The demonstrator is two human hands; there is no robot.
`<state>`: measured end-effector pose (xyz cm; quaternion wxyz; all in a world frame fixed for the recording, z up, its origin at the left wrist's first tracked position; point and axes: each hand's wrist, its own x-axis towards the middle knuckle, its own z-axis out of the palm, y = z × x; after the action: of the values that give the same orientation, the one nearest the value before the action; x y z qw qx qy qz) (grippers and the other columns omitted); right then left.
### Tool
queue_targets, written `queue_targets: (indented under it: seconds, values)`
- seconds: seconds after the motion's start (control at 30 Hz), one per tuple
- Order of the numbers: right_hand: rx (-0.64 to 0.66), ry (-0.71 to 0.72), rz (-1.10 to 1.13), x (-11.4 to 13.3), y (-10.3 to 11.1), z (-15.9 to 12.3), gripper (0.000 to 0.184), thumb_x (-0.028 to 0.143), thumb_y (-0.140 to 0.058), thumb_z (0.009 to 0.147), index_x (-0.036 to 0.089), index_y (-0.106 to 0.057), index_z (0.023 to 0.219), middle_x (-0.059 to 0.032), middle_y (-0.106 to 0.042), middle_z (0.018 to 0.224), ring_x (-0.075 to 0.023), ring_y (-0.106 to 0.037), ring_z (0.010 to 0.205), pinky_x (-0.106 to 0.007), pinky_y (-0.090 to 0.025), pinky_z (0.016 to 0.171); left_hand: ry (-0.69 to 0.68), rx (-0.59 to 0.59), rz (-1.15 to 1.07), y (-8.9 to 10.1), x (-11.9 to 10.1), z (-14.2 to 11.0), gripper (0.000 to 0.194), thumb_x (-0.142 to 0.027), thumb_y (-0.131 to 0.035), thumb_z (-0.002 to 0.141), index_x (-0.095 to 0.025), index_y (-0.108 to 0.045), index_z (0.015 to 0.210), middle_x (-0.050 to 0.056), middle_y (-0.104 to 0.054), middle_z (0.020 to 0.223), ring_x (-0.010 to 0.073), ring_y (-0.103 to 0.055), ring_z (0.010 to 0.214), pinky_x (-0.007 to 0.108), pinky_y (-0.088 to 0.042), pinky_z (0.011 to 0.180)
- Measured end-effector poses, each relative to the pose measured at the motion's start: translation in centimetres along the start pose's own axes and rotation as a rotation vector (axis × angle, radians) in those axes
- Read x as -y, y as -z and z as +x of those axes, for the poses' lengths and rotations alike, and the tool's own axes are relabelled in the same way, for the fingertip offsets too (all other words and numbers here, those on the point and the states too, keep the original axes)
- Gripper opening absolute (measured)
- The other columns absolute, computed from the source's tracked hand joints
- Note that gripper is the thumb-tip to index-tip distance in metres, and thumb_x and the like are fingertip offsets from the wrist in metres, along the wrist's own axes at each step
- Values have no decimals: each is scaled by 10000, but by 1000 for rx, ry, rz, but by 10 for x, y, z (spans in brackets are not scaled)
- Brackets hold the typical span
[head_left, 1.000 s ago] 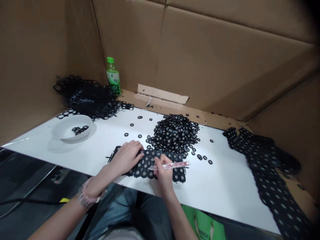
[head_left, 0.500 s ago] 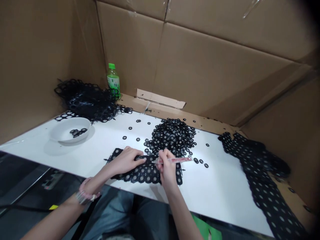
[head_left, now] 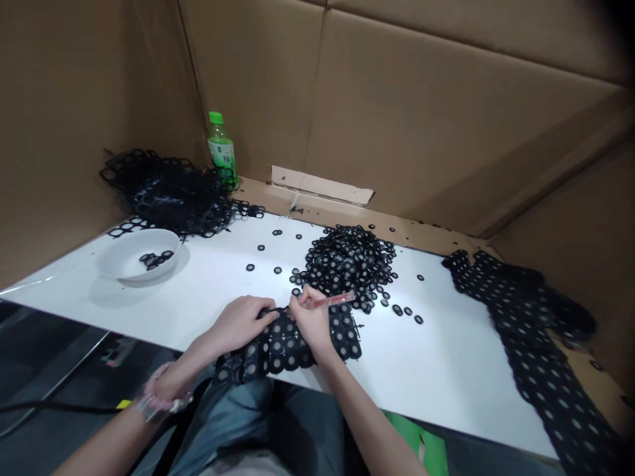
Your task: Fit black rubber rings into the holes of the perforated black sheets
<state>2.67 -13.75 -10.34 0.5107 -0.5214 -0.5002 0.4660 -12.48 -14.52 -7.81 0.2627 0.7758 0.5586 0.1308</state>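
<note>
In front of me a black sheet of joined rubber rings (head_left: 286, 347) with pale round centres lies at the table's near edge, its left end hanging over. My left hand (head_left: 243, 322) grips the sheet's upper left part between thumb and fingers. A slim pen-like tool (head_left: 340, 299) with a clear and red handle is held in my right hand (head_left: 312, 322), above the sheet's top edge. Its tip is hidden behind my fingers. Just beyond my right hand rises a heap of loose black rings (head_left: 350, 261).
A white bowl (head_left: 112, 258) with several rings stands at left. Behind it are a tangle of black mesh scrap (head_left: 169, 192) and a green bottle (head_left: 221, 152). More dotted black sheets (head_left: 530, 357) lie at right. Cardboard walls (head_left: 421, 112) enclose the white table (head_left: 411, 377).
The sheet's left end has come toward me, over the table edge, with my left hand. My right hand and the tool have shifted left. The view has also moved slightly.
</note>
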Motion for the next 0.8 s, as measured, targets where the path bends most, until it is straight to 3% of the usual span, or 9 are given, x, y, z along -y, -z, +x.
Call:
queue_targets:
  seconds: [0.1,0.27,0.53,0.67,0.8]
  values:
    - [-4,58,-137,1,1,1,260,167,-498,646,220,-300,485,90,-329,420,-90,-357,407,-220,-279,444,-23,-3,-47,-2,3,0,256,-347,-429,827,-218,-640,764,19,-669,750,210,-595,745,255,-381,681]
    - [30,76,-171,2,0,2,260,169,-486,644,223,-287,488,88,-290,437,-92,-323,419,-224,-262,447,-43,-6,-99,-4,7,0,277,-358,-420,840,-208,-644,776,5,-665,729,187,-583,695,242,-384,695]
    - [77,201,-335,-2,-5,0,299,144,-471,667,220,-248,483,76,-289,418,-96,-285,411,-246,-240,466,-45,-26,-220,-9,11,-1,318,-390,-413,846,-190,-645,762,-45,-564,562,127,-459,510,215,-341,605]
    - [69,188,-291,-4,-4,2,296,139,-485,647,222,-261,472,78,-292,413,-91,-290,406,-242,-239,453,-20,-21,-256,-10,11,0,331,-409,-415,840,-174,-632,756,-34,-586,610,128,-463,551,217,-338,621]
    - [3,45,-88,-3,3,3,279,190,-501,664,230,-281,498,84,-351,401,-91,-377,380,-217,-273,414,-14,22,-205,-5,9,1,354,-470,-465,799,-164,-579,662,-31,-552,592,137,-469,584,210,-312,577]
